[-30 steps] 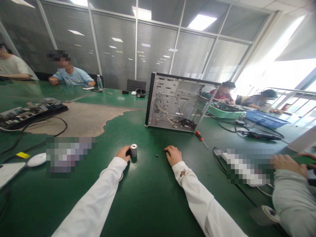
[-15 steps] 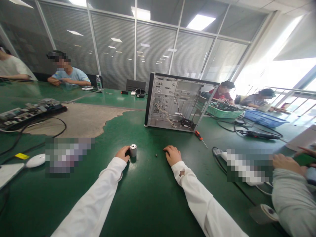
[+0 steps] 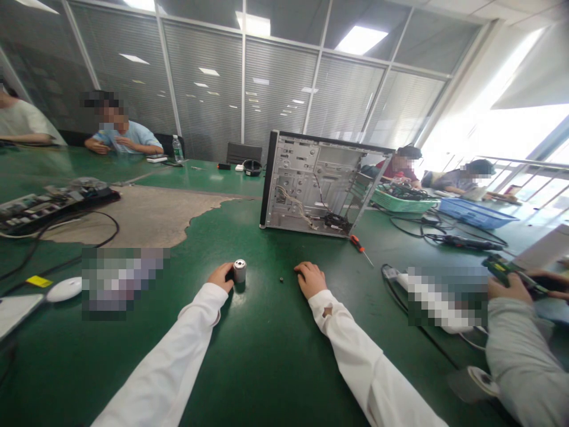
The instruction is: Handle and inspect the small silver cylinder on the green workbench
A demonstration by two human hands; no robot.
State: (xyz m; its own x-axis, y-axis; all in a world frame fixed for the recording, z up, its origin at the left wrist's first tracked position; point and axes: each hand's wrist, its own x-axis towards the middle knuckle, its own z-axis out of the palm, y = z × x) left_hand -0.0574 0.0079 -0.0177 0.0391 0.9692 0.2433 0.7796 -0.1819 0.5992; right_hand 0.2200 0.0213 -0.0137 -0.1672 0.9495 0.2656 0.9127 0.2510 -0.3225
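Observation:
My left hand (image 3: 221,277) is around the left side of a small upright silver metal cylinder (image 3: 240,271) standing on the green table (image 3: 267,356). Its fingertips are partly hidden by the cylinder. My right hand (image 3: 312,280) rests palm down on the table, its fingers loosely bent and apart, holding nothing. Between both hands lies a tiny dark part (image 3: 281,279), touched by neither.
Beyond my hands stands an open computer case (image 3: 315,184), with an orange screwdriver (image 3: 357,244) by its lower right corner. A circuit assembly (image 3: 57,204), mouse (image 3: 66,289) and cables lie left. Baskets (image 3: 478,213), a power strip and a person's hands (image 3: 511,287) are right.
The person at the right has raised a green board and turned it, both hands now showing around it. Across the table, another person's hands have lifted slightly. My hands have not moved.

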